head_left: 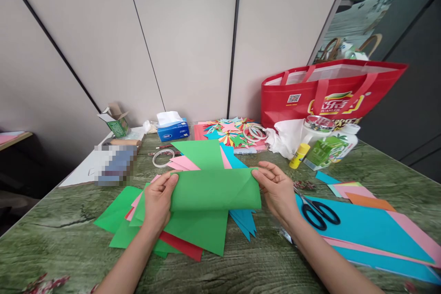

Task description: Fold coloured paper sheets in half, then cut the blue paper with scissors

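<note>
A green sheet of paper (pixel 215 188), folded over on itself, is held up a little above the table between both hands. My left hand (pixel 159 200) pinches its left edge, thumb on top. My right hand (pixel 277 188) pinches the upper right corner. Under it lies a pile of cut green, red, pink and blue paper pieces (pixel 193 232). Black-handled scissors (pixel 317 211) rest just right of my right hand on a large blue sheet (pixel 372 229).
A red shopping bag (pixel 327 94) stands at the back right, with a glue stick (pixel 299 155), jar and bottle before it. Finished paper stars (pixel 230 135), tape rolls (pixel 254 132), a tissue box (pixel 172 129) and a small carton (pixel 115 121) line the wall.
</note>
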Motion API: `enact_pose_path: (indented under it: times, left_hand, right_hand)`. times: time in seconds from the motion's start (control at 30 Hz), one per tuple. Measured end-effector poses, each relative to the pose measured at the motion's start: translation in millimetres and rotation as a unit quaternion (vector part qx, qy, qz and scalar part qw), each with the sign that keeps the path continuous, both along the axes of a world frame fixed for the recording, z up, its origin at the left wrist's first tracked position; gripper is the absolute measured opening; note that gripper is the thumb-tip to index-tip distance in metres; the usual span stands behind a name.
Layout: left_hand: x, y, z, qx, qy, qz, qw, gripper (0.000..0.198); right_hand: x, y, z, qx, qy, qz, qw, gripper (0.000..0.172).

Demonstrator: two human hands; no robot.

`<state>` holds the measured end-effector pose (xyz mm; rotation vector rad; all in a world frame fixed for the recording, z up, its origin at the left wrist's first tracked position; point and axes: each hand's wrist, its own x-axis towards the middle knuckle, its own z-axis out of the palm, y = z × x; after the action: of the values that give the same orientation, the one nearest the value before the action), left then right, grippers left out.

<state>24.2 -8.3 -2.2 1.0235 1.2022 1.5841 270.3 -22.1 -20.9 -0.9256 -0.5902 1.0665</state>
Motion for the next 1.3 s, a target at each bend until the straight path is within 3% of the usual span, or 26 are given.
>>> enact_pose_path:
  times: [1.3]
  left_hand:
    - [2.1, -3.9, 1.4, -0.012, 0.002, 0.001, 1.000, 0.029]
  right_hand:
    - [1.7, 1.9, -9.2, -0.009, -0.061, -0.020, 0.998, 0.028]
